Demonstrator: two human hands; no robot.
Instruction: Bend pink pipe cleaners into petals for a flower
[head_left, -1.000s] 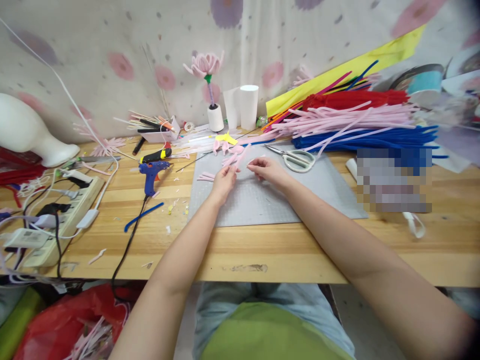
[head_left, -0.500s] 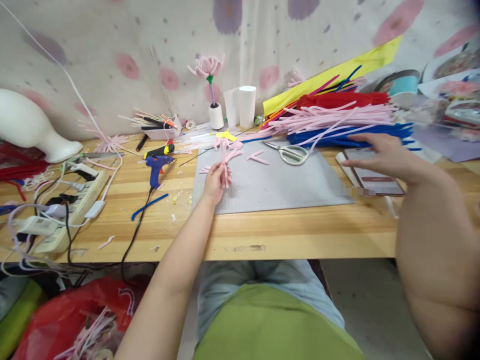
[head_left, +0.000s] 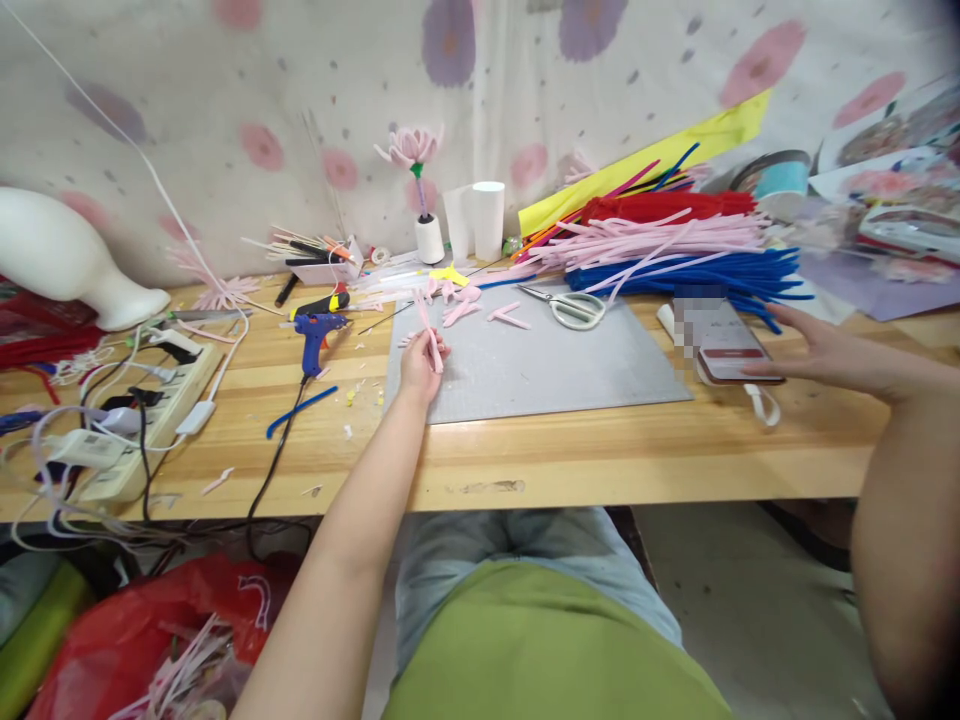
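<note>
My left hand [head_left: 425, 364] is closed round a few pink pipe cleaners [head_left: 427, 325] over the left part of the grey cutting mat [head_left: 570, 375]. Just beyond it lie bent pink pipe cleaner pieces [head_left: 460, 312] and a yellow piece [head_left: 448, 274]. Another forked pink piece [head_left: 510, 317] rests on the mat, left of the scissors [head_left: 576, 309]. My right hand [head_left: 832, 352] is at the right edge of a smartphone [head_left: 727, 335] with a lit screen. Its fingers are spread, the thumb reaching to the phone's near corner; whether it touches cannot be made out.
Bundles of pink [head_left: 660, 240], red and blue pipe cleaners lie at the back right. A blue hot glue gun [head_left: 312, 340] and a power strip [head_left: 154, 430] with tangled cables are to the left. A pink pipe cleaner flower [head_left: 412, 150] stands in a white holder [head_left: 430, 241] at the back.
My right hand has moved right and lower, from over the phone to its right edge. The phone's screen has brightened. My left hand keeps its hold, slightly further left.
</note>
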